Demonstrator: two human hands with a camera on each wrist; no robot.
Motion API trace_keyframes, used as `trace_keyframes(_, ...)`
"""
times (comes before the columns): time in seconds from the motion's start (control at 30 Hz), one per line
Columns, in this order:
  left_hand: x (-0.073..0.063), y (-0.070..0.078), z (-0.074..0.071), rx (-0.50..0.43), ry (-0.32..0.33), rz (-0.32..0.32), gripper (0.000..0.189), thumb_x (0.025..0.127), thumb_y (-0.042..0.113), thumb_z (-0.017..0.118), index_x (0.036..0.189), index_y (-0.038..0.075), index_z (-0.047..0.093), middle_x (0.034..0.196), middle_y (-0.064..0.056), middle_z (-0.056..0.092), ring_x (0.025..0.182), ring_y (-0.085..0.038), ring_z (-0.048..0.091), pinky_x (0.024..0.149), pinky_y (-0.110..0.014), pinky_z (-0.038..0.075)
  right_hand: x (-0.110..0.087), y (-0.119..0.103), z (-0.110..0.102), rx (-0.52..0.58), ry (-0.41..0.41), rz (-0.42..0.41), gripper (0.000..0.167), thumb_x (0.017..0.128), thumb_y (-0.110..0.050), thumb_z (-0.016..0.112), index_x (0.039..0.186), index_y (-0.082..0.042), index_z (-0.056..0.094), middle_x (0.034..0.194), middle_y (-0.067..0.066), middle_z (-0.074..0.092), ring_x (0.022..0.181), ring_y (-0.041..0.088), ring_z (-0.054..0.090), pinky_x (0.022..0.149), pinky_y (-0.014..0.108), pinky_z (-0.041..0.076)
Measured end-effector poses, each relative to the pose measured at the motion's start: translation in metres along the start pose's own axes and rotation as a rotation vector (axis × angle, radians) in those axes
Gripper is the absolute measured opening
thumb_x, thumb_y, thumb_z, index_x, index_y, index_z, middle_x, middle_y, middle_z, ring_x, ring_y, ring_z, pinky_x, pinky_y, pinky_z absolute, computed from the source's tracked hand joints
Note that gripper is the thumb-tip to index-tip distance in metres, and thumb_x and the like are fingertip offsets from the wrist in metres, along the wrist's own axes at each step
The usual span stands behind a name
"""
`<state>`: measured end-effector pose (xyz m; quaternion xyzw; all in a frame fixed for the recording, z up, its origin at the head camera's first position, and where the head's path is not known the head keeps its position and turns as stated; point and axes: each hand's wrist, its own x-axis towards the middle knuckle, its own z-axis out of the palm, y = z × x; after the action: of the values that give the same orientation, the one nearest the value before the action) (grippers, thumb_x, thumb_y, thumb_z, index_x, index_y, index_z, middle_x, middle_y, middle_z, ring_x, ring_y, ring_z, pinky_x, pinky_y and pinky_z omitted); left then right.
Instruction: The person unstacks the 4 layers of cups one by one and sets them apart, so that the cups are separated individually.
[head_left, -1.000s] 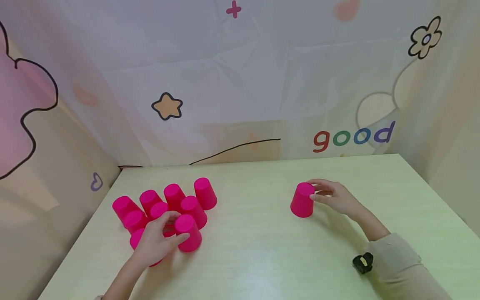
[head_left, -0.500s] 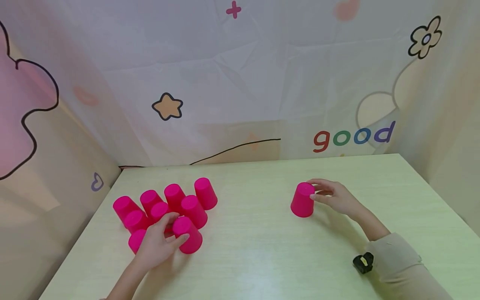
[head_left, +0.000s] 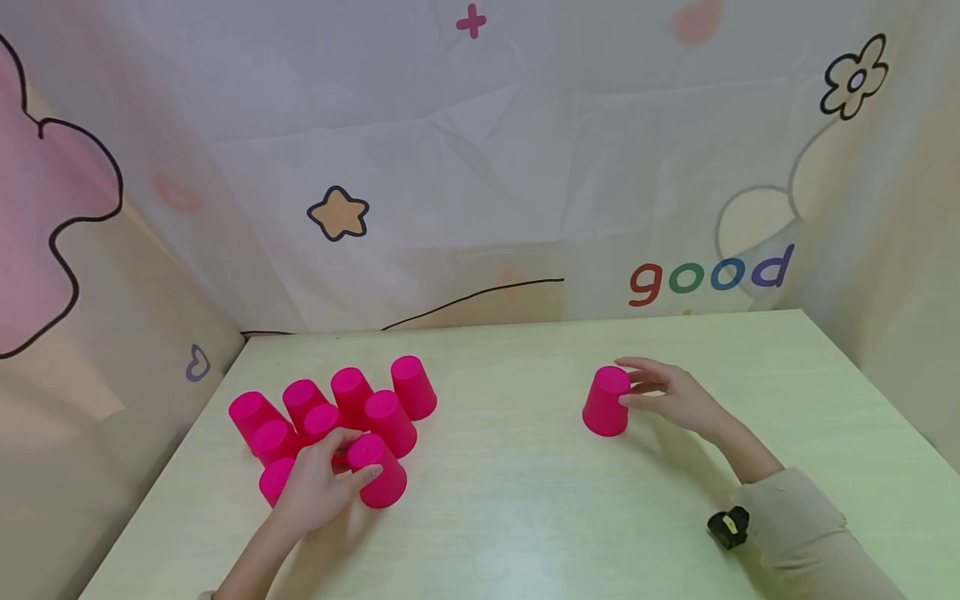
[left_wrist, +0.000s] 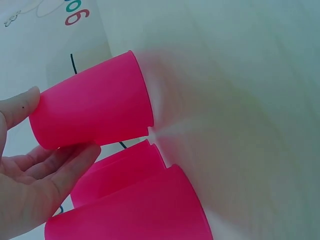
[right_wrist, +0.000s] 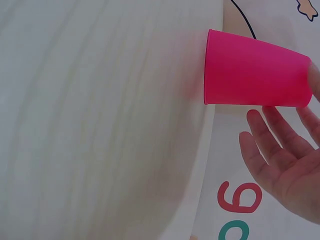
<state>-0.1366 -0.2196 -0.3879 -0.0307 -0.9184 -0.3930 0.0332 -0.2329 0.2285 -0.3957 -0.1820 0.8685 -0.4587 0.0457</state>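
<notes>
In the head view, my left hand holds an upside-down pink plastic cup near its closed end, thumb on the near side and fingers behind. The left wrist view shows this cup between thumb and fingers, with two more pink cups beside it. My right hand grips another upside-down pink cup by its upper part, apart from the group. In the right wrist view the thumb and fingers lie on opposite sides of that cup; some fingers are spread away from it.
Several upside-down pink cups stand close together at the left of the pale wooden table; my left hand hides part of the group. A black object is by the right sleeve. A printed curtain hangs behind the table.
The cup in my left hand has shifted slightly toward me and leans a little more, and the left hand has lowered slightly with it. My right hand and its cup stay in place.
</notes>
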Motion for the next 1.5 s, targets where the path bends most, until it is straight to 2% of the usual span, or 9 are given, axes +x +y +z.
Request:
trace_keyframes(0.17,0.000,0.001,-0.001,0.010,-0.008,-0.003,0.049,0.073,0.020,0.077,0.113,0.003,0.055,0.099,-0.006,0.059,0.087,-0.019,0.056,0.068,-0.029,0.052,0.004,-0.005,0.002,-0.097,0.008,0.009,0.062,0.079,-0.020,0.071,0.130,0.001,0.042,0.120,0.022,0.051,0.104,0.039,0.051,0.072,0.037,0.053)
trace_keyframes(0.3,0.000,0.002,0.000,0.021,-0.008,-0.001,0.048,0.073,0.020,0.077,0.113,0.003,0.055,0.099,-0.006,0.059,0.086,-0.019,0.056,0.068,-0.029,0.051,0.008,-0.008,0.004,-0.163,0.024,0.030,0.055,0.078,-0.021,0.072,0.123,0.000,0.049,0.114,0.019,0.054,0.102,0.036,0.052,0.073,0.039,0.052)
trace_keyframes(0.43,0.001,0.002,0.001,0.019,-0.012,0.006,0.047,0.073,0.019,0.076,0.112,0.003,0.055,0.098,-0.006,0.059,0.086,-0.019,0.056,0.069,-0.028,0.051,0.009,-0.010,0.005,-0.181,0.036,0.026,0.048,0.078,-0.019,0.071,0.118,-0.001,0.052,0.108,0.016,0.058,0.098,0.033,0.054,0.072,0.038,0.052)
trace_keyframes(0.67,0.001,0.003,0.000,0.030,-0.016,0.017,0.047,0.072,0.019,0.077,0.111,0.003,0.056,0.098,-0.005,0.059,0.086,-0.018,0.056,0.069,-0.028,0.051,0.014,-0.019,0.009,-0.141,0.052,-0.007,0.047,0.079,-0.020,0.071,0.117,0.001,0.052,0.104,0.016,0.059,0.094,0.031,0.056,0.071,0.035,0.052)
trace_keyframes(0.83,0.002,0.003,0.000,0.029,-0.024,0.018,0.047,0.073,0.020,0.077,0.111,0.003,0.056,0.098,-0.005,0.059,0.085,-0.018,0.056,0.069,-0.028,0.051,0.021,-0.026,0.017,-0.109,0.037,0.006,0.048,0.079,-0.020,0.071,0.117,0.000,0.052,0.106,0.015,0.059,0.095,0.030,0.056,0.071,0.035,0.052)
trace_keyframes(1.0,0.002,0.002,0.001,0.035,-0.020,0.032,0.046,0.072,0.018,0.077,0.111,0.003,0.056,0.097,-0.005,0.059,0.085,-0.018,0.056,0.069,-0.026,0.051,0.028,-0.034,0.027,-0.084,0.015,0.013,0.048,0.078,-0.019,0.072,0.117,-0.001,0.053,0.106,0.014,0.059,0.095,0.030,0.056,0.071,0.034,0.052)
trace_keyframes(1.5,0.002,-0.002,0.000,0.044,-0.013,0.041,0.046,0.073,0.018,0.077,0.110,0.002,0.056,0.097,-0.005,0.059,0.086,-0.018,0.057,0.071,-0.029,0.051,0.055,-0.064,0.064,-0.033,-0.034,-0.064,0.047,0.076,-0.022,0.073,0.116,-0.003,0.055,0.105,0.009,0.060,0.094,0.025,0.057,0.075,0.035,0.051)
